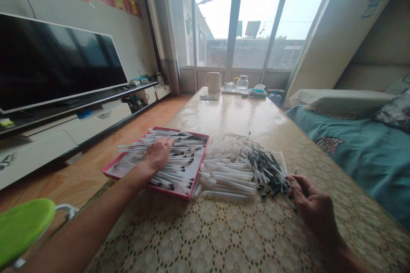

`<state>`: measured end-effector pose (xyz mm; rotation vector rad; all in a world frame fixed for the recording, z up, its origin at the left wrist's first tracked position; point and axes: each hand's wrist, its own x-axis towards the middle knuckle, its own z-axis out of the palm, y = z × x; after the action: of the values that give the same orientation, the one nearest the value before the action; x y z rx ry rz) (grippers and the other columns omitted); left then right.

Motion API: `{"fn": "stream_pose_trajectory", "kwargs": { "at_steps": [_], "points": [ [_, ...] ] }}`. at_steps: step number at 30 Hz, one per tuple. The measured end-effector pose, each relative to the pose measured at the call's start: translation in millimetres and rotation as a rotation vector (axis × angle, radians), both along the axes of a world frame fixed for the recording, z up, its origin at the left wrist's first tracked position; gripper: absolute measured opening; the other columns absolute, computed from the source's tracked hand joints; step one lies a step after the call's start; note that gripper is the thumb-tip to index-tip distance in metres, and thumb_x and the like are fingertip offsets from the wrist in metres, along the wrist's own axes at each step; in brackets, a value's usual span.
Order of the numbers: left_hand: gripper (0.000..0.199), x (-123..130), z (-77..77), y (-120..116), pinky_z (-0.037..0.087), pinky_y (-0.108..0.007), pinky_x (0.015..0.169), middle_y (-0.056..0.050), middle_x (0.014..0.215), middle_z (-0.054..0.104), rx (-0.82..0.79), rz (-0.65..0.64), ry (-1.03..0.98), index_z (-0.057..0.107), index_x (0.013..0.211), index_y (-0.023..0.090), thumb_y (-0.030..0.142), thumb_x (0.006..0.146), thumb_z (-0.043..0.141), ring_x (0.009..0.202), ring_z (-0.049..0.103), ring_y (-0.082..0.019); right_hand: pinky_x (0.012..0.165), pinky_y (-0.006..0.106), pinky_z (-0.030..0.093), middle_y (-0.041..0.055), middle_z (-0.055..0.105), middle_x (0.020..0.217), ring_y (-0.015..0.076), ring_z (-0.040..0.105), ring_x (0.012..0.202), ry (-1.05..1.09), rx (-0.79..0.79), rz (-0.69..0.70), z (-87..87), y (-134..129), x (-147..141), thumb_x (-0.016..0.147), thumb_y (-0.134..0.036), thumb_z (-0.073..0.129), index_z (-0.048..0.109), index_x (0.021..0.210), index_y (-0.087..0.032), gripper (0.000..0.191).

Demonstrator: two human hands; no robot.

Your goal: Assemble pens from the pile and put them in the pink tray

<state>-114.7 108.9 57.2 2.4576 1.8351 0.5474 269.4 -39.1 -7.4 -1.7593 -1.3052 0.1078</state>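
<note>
My left hand (158,153) is over a pink-rimmed shallow box (199,166) with many white pens with black ends (181,158) inside. Its fingers are curled down among the pens, and whatever they hold is hidden. Beside the box, clear white pen barrels (232,177) lie heaped on the table. Dark, thin pen refills (265,164) form a pile to their right, with small black pieces (264,194) at its near edge. At the right end of that pile, my right hand (309,198) has thumb and forefinger pinched together on a refill.
A patterned cloth covers the long table (205,230). At its far end stand a kettle (213,82), a glass jug (242,83) and a tissue box (258,90). A green stool (25,226) is at lower left; a teal-covered sofa (349,145) lines the right.
</note>
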Motion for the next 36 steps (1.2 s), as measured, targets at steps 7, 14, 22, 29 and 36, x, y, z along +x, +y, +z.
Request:
{"fn": "stream_pose_trajectory", "kwargs": {
  "at_steps": [7,14,22,29,36],
  "points": [
    [0.012,-17.0,-12.0,9.1,0.04,-0.037,0.085,-0.012,0.091,0.062,0.026,0.038,0.184,0.061,0.086,0.015,0.014,0.079,0.051,0.094,0.055,-0.027,0.056,0.024,0.041,0.0003,0.062,0.063,0.0174,0.059,0.06,0.006,-0.013,0.011,0.3,1.1,0.7,0.083,-0.05,0.047,0.064,0.081,-0.018,0.036],
    [0.022,-11.5,17.4,-27.0,0.039,-0.039,0.087,-0.013,0.097,0.062,0.156,-0.016,0.169,0.062,0.093,0.016,0.024,0.088,0.042,0.097,0.054,-0.029,0.054,0.024,0.042,0.0009,0.062,0.064,0.0167,0.058,0.058,-0.017,0.03,0.075,2.1,-1.9,-3.2,0.085,-0.047,0.049,0.064,0.084,-0.017,0.033],
    [0.021,91.6,-7.4,-113.6,0.039,-0.027,0.062,-0.005,0.079,0.061,-0.118,-0.583,-0.171,0.06,0.084,0.019,0.022,0.092,0.041,0.07,0.057,-0.017,0.062,0.028,0.045,0.0053,0.064,0.083,0.0174,0.058,0.068,-0.183,0.153,0.27,19.1,-11.0,-17.4,0.091,-0.035,0.046,0.062,0.098,-0.02,0.023],
    [0.017,127.4,-58.2,-126.7,0.037,-0.025,0.056,-0.006,0.082,0.063,-0.169,-0.645,-0.111,0.059,0.088,0.018,0.022,0.092,0.042,0.069,0.058,-0.017,0.065,0.029,0.042,0.0021,0.064,0.082,0.0188,0.061,0.074,-0.55,-0.121,0.731,24.4,-22.3,-45.3,0.087,-0.033,0.057,0.058,0.089,-0.022,0.011],
    [0.016,122.7,-61.4,-123.6,0.038,-0.023,0.057,-0.006,0.085,0.064,-0.108,-0.663,-0.107,0.056,0.095,0.018,0.023,0.093,0.041,0.071,0.06,-0.017,0.047,0.025,0.027,-0.0033,0.063,0.067,0.013,0.06,0.055,-0.692,-0.212,0.736,6.0,-19.8,-58.1,0.084,-0.011,0.056,0.05,0.078,-0.02,0.013]
  ]
}}
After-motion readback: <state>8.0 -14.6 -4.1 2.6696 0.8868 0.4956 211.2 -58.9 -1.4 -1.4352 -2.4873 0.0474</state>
